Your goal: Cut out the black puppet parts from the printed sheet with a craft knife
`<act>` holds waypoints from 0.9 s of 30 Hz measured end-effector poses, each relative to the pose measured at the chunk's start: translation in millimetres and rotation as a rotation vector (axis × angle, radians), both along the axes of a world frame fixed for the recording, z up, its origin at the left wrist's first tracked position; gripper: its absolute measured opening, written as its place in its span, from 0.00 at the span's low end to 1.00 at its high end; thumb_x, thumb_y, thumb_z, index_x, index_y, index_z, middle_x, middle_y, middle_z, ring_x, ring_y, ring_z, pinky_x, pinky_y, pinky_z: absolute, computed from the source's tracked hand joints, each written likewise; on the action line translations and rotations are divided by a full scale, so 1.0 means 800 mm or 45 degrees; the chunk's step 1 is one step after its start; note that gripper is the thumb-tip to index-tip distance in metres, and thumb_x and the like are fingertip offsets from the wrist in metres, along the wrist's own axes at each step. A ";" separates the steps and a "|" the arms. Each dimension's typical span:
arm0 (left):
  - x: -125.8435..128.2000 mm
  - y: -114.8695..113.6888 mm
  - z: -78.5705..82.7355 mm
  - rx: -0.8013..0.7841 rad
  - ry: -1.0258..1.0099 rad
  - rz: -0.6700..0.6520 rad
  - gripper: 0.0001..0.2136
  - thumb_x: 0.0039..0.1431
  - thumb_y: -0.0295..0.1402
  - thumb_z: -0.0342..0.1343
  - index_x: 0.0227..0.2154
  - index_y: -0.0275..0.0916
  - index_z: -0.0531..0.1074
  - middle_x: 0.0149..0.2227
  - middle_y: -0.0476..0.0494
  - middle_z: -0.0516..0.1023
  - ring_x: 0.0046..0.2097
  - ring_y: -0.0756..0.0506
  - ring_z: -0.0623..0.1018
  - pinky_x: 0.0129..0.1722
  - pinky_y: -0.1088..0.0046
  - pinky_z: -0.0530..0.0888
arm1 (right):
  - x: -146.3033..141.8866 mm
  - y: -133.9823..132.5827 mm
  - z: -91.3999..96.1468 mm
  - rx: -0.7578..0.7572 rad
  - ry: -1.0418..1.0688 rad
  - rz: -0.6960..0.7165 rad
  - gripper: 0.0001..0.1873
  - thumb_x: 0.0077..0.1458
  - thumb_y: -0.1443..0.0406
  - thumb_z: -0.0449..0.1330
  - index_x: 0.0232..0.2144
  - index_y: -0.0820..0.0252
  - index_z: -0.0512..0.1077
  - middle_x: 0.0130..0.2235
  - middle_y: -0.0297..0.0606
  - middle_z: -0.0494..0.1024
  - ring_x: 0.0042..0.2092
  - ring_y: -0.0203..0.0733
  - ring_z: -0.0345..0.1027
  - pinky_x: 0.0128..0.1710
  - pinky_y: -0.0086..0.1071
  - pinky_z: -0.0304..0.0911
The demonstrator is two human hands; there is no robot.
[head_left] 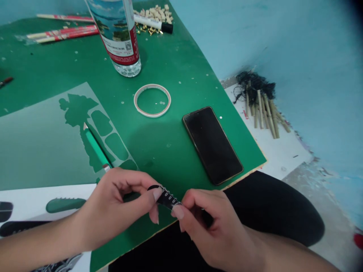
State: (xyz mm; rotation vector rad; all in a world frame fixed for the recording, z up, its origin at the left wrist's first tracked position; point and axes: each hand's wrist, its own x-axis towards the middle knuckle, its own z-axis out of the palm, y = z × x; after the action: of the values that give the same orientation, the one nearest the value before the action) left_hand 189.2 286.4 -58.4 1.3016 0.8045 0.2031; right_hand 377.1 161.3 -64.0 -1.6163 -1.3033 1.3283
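Note:
Above the table's front edge, a small black cut-out strip [168, 197] with a row of pale notched marks along its upper edge is held between both hands. My left hand [124, 202] pinches its left end between thumb and fingers. The right end is gripped by my right hand [208, 223], thumb on top and fingers curled behind. Beyond my left hand lies a green pencil [96, 146] on a translucent sheet [42, 139] with figure-shaped holes cut through it. Fingers hide both ends of the strip.
On the green table [167, 151] lie a black phone [212, 145] and a tape roll [137, 99]. A water bottle [120, 41] stands behind, near a marker [151, 23], chopsticks [68, 34] and wooden bits [159, 13]. Printed paper [25, 194] is at left; sticks [266, 109] lie below, right.

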 end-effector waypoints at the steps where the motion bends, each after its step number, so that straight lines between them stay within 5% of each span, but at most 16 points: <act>1: 0.000 0.000 0.000 0.002 -0.003 0.002 0.11 0.64 0.32 0.60 0.25 0.43 0.82 0.20 0.52 0.81 0.23 0.54 0.79 0.27 0.87 0.74 | 0.000 0.000 0.000 -0.005 0.007 -0.001 0.19 0.69 0.59 0.60 0.25 0.58 0.67 0.20 0.26 0.63 0.20 0.27 0.53 0.19 0.25 0.47; 15: 0.001 0.001 0.001 0.014 -0.004 0.002 0.12 0.63 0.32 0.60 0.24 0.43 0.81 0.19 0.52 0.80 0.23 0.54 0.79 0.27 0.88 0.75 | 0.001 -0.001 0.001 -0.009 0.014 0.008 0.19 0.69 0.59 0.60 0.25 0.58 0.68 0.20 0.26 0.62 0.21 0.27 0.53 0.20 0.26 0.48; 27: 0.001 0.002 0.001 0.000 -0.016 0.029 0.11 0.64 0.32 0.61 0.25 0.45 0.82 0.20 0.55 0.80 0.23 0.54 0.80 0.27 0.89 0.75 | 0.003 0.001 0.008 0.056 -0.023 0.017 0.16 0.70 0.61 0.55 0.28 0.58 0.71 0.24 0.34 0.75 0.25 0.33 0.68 0.21 0.28 0.55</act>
State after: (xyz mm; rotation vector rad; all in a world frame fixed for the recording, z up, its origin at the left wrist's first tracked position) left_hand 189.7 288.3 -57.9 1.2901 0.8089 0.2291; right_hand 379.7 162.3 -57.4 -1.5960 -1.3468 1.2868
